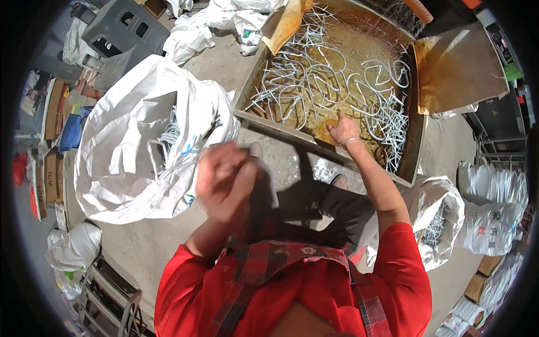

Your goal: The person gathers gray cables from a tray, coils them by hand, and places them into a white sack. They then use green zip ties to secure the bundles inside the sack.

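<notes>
My left hand (227, 180) is blurred, its fingers closed around the end of a bent metal rod (154, 160). The rod's hooked part reaches over the mouth of a large white woven sack (104, 168), where more grey bent rods (170, 133) lie. My right hand (343, 130) is inside the near edge of a shallow metal tray (281, 126), with thumb and forefinger apart and nothing seen between them. Around it in the tray lie many curved metal rods (328, 84) and a heap of smaller bent pieces (396, 135), on a wet, brownish bottom.
A rusty sheet (460, 70) stands at the tray's right side. Another white sack (443, 216) with metal pieces is by my right elbow. Grey plastic stools (126, 28) and white sacks (224, 22) lie at the back left. A metal frame (106, 297) stands at lower left.
</notes>
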A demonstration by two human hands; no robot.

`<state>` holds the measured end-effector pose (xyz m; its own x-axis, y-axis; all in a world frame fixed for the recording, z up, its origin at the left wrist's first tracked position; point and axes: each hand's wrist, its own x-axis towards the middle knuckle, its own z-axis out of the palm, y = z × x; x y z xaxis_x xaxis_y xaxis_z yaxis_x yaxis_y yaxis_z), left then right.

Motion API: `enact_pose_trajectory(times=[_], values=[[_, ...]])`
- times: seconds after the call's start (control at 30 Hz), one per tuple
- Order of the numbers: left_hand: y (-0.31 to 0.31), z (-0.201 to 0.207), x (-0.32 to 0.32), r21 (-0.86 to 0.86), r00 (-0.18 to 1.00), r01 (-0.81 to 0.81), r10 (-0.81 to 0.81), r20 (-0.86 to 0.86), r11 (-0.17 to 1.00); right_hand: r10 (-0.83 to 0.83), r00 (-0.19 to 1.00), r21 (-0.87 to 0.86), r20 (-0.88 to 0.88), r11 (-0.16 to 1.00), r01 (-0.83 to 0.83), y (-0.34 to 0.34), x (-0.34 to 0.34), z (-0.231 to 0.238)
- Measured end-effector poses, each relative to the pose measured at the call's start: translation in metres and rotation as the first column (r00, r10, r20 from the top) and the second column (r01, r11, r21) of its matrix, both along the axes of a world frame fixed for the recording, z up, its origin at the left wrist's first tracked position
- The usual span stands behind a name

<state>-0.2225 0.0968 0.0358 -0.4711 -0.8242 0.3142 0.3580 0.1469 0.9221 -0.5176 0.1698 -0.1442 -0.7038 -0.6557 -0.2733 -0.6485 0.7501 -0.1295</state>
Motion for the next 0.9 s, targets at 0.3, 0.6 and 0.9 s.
enact_pose_trajectory(times=[0.3,0.6,0.9], values=[[-0.061,-0.125,-0.161,0.582,0.997,-0.012,-0.036,0.070,0.813,-0.100,0.995,0.250,0.005,0.963,0.096,-0.073,-0.030,-0.083],[-0.083,-0.141,-0.186,0.758,0.978,-0.131,-0.042,0.204,0.639,-0.060,0.998,0.364,0.011,0.930,0.052,-0.106,-0.073,-0.157],[-0.096,-0.156,-0.209,0.665,0.958,-0.129,-0.081,0.276,0.736,-0.085,0.981,0.232,0.176,0.972,0.043,-0.058,-0.107,-0.110]])
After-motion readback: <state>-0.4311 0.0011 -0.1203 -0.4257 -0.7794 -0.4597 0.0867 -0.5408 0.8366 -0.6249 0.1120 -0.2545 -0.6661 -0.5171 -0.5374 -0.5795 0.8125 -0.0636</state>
